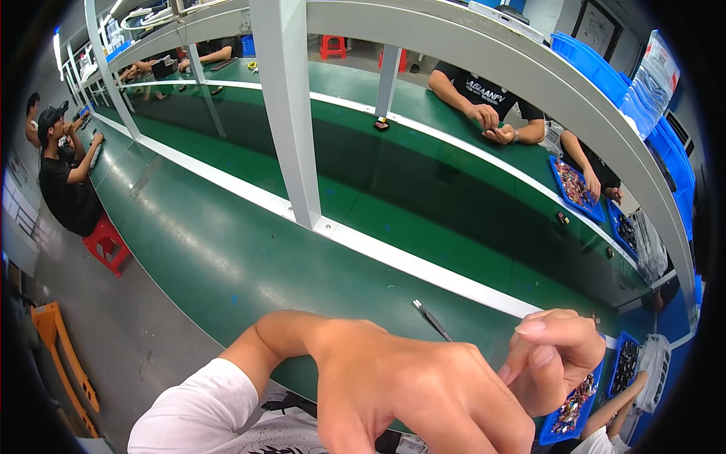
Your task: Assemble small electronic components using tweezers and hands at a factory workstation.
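Observation:
My left hand [423, 386] fills the lower middle, back toward me and very close. Its fingers bend down and to the right, with the tips out of sight. Just beyond it, my right hand [556, 352] is raised with fingers curled in toward the thumb. Whatever either hand pinches is too hidden to make out. Behind my left hand, a pair of dark tweezers [432, 320] with pale tips lies on the green worktop [249, 265]. A blue tray [556, 437] of small multicoloured parts sits below my right hand, partly covered by it.
A white metal post [287, 113] rises from the rail beyond the worktop. Past it runs a dark green conveyor belt [378, 204]. Across it, other people work beside a blue tray [578, 185] of parts. More people and a red stool [108, 242] are at left.

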Demonstrator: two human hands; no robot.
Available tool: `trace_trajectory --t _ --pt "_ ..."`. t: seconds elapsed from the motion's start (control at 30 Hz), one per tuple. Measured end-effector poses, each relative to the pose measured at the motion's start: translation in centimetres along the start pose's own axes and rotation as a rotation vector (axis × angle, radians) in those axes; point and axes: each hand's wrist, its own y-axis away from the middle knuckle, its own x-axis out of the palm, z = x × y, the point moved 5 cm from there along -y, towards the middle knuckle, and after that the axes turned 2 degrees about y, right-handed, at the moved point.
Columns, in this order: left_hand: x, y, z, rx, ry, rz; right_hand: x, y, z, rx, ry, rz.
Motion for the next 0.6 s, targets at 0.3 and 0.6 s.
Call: trace_trajectory --t 0.3,0.6 --pt "1.1 -0.2 -0.2 -0.081 0.086 -0.158 0.2 -0.1 -0.1 -0.039 -0.012 -0.004" --pt "0.6 -0.3 -0.3 -0.058 0.001 -0.014 0.4 -0.3 -0.4 -0.092 -0.037 -0.040"
